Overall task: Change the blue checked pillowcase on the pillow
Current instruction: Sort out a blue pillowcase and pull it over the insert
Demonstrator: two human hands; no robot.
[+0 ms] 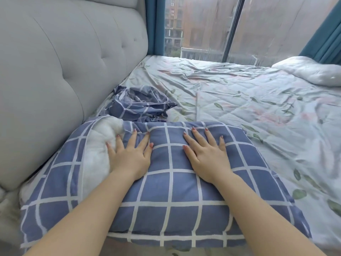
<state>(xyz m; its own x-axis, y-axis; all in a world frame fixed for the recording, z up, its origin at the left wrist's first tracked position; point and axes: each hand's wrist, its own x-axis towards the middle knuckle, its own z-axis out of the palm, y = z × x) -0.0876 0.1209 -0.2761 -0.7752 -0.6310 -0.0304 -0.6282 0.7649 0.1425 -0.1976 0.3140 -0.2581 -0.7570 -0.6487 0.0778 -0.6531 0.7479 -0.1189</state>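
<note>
A pillow in a blue checked pillowcase (171,196) lies on the bed in front of me. At its left side the case gapes and white pillow filling (97,150) shows through the opening. My left hand (130,156) lies flat with spread fingers at the edge of that opening, partly on the white filling. My right hand (207,154) presses flat on top of the case, fingers straight. A second blue checked pillowcase (140,103) lies crumpled on the sheet just beyond the pillow.
A grey tufted headboard (60,71) runs along the left. The floral sheet (249,100) covers the bed to the right. A white duvet (310,70) is bunched at the far right. A large window (203,26) with teal curtains stands behind.
</note>
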